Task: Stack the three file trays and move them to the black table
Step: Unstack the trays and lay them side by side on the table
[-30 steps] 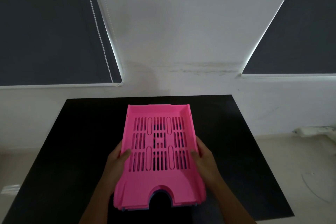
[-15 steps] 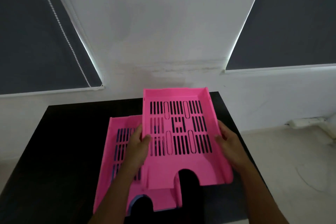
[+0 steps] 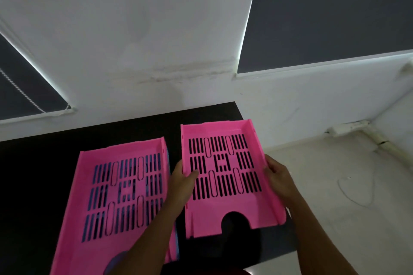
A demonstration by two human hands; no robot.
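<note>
Both hands closed on one pink tray (image 3: 225,176): left hand (image 3: 183,179) clamped over its left wall with the thumb hooked inside on the slotted floor, right hand (image 3: 276,174) wrapped round the right wall. Tray carried level, notched front edge toward the body, far right corner reaching past the right edge of the black table (image 3: 40,176). Whether lifted clear or resting on the surface, hard to say from this angle; a shadow under the front edge hints at lifted.

Just to the left, close beside but apart, a second pink tray (image 3: 125,194) lying on the table, with blue showing through its slots and along its right rim, so most likely nested on a blue tray (image 3: 176,242). All three thus already at the black table, though not as one pile.

Step in hand, by the look of it: placing the held tray. Next move, as a judgement: shift left until the walls line up over the pink tray below, notches on the same side, then lower straight down so it seats squarely, and only then let go.
</note>
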